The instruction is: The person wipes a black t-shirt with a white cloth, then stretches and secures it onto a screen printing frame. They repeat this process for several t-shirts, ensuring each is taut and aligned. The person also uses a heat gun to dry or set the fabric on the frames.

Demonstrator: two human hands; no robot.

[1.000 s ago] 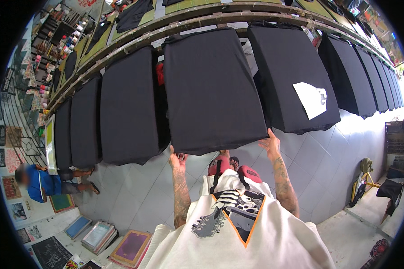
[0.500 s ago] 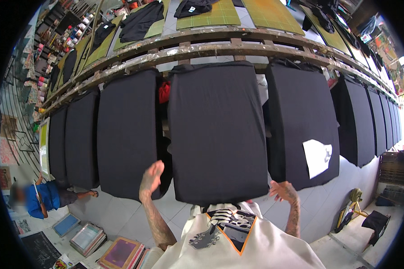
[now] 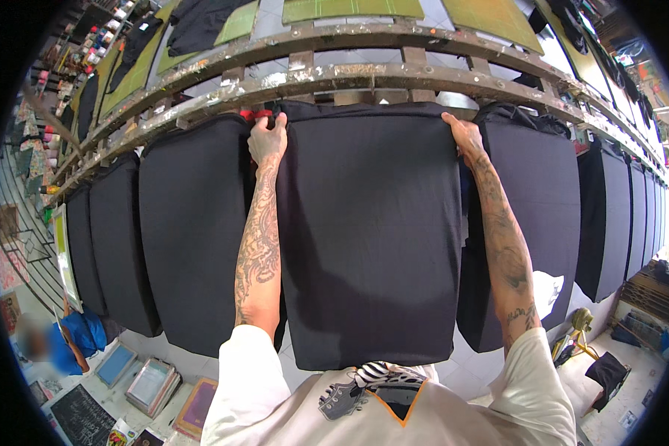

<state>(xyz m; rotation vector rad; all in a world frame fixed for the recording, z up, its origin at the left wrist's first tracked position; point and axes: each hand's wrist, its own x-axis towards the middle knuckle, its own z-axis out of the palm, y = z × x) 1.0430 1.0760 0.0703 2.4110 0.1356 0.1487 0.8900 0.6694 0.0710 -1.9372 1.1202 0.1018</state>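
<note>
A black T-shirt (image 3: 372, 230) is stretched over the board right in front of me, with its cloth bunched along the far edge. Both my arms reach across it. At its far left corner, my left hand (image 3: 268, 139) is closed on the cloth, thumb upward. My right hand (image 3: 465, 137) pinches the far right corner. The near edge hangs close to my body, and the board itself is hidden beneath the cloth.
Boards covered in black cloth (image 3: 193, 238) line both sides. A white sheet (image 3: 548, 291) lies on the right one, partly behind my arm. Beyond runs a paint-stained wooden rail (image 3: 334, 74). Framed screens (image 3: 153, 386) stand at lower left, near a person in blue (image 3: 78, 338).
Both my hands have gone from the near end of the board to its far corners and closed on the cloth. My view has shifted slightly.
</note>
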